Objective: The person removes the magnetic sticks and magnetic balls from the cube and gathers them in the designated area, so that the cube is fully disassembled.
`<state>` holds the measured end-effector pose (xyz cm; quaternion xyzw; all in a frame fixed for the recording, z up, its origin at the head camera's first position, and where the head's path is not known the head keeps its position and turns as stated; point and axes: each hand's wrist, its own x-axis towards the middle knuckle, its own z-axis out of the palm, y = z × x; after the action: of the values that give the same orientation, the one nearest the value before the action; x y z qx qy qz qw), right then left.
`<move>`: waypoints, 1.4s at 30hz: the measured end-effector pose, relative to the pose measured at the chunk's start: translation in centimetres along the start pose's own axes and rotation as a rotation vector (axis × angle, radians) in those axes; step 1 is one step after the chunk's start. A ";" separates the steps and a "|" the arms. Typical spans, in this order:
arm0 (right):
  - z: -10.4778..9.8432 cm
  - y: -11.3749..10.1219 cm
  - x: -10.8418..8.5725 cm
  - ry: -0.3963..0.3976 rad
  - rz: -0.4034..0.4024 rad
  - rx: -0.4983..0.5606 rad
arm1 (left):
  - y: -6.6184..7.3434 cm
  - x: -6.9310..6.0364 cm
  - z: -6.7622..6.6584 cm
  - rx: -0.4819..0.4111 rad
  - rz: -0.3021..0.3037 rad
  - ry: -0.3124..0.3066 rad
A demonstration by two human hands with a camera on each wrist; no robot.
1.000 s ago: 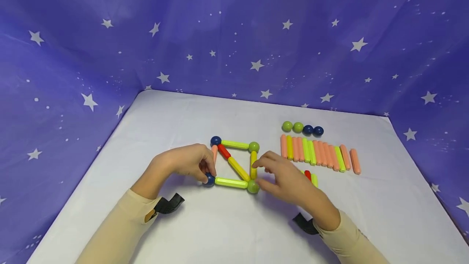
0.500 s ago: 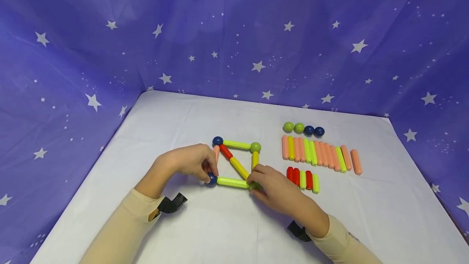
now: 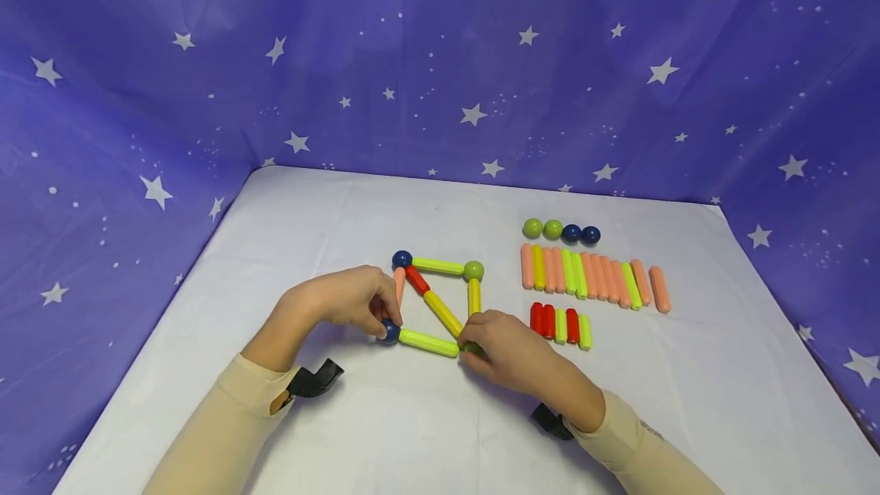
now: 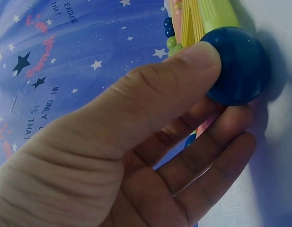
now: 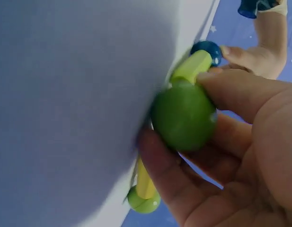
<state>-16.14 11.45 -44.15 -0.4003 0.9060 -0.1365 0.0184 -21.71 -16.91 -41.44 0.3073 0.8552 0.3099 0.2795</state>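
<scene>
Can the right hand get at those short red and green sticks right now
Likely yes. The row of short sticks lies close beside the right hand, on its right, with nothing visible between them. But the hand grips a green ball, so it would probably have to let go first.

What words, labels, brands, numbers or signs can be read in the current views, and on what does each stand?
"MI ONLY EXCUSE": purple backdrop, upside down, partly cropped, head view.
"MI ONLY": backdrop, head view's upper left, cropped; also left wrist view.
"EXCUSE": backdrop, left wrist view.
"THAT": below it, same view.
"IS THAT": backdrop, same view.
"I'm young": backdrop, pink script, same view.
Right sleeve: dark mark, too small to read.
Sticks, balls: none legible.
</scene>
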 end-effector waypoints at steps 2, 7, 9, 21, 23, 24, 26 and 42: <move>0.0 0.0 -0.1 -0.041 0.004 0.001 | 0.0 0.0 0.0 -0.007 0.006 0.000; -1.1 0.5 -0.4 -0.104 0.052 0.135 | 0.0 0.1 0.0 -0.016 0.024 0.004; -1.8 1.0 -0.5 -0.086 0.083 0.224 | 0.1 0.1 -0.1 -0.013 0.016 0.005; -5.4 5.9 -1.2 0.192 0.191 0.374 | 0.2 -0.2 -0.7 0.026 -0.009 0.008; -5.9 7.0 -1.3 0.262 0.261 0.331 | 0.2 -0.3 -0.7 0.025 -0.006 0.011; -6.1 7.6 -1.5 0.300 0.313 0.310 | 0.2 -0.4 -0.7 0.021 -0.005 0.011; -6.5 9.1 -2.0 0.375 0.417 0.272 | 0.2 -0.4 -0.6 0.015 -0.003 0.010; -10.0 24.4 -3.2 0.038 0.899 0.156 | 0.1 -0.1 0.0 0.007 -0.004 0.002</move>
<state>-32.99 31.76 -41.13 0.0379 0.9769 -0.1903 0.0892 -21.65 -16.91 -41.31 0.3061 0.8574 0.3064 0.2781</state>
